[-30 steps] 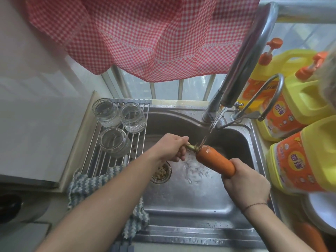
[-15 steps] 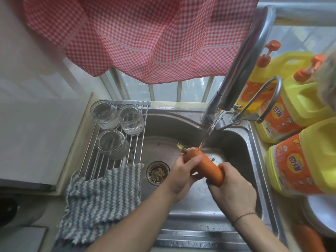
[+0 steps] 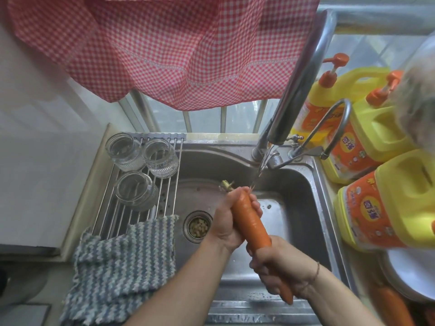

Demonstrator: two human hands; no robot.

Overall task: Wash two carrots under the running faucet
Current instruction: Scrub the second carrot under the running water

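Over the steel sink I hold a long orange carrot, stem end up and away from me. My left hand wraps around its thick upper part. My right hand grips its lower, thinner part, and the tip pokes out below that hand. Water runs from the tall faucet and lands at the carrot's top by my left fingers. A second carrot lies on the counter at the bottom right, partly cut off by the frame.
Three glass jars stand on a wire rack over the sink's left side, with a striped cloth below them. Yellow detergent jugs crowd the right counter beside a white plate. A red checked curtain hangs above.
The carrot has swung from nearly level to pointing away from me, and it came closer. My left hand slid from the stem onto its thick upper part.
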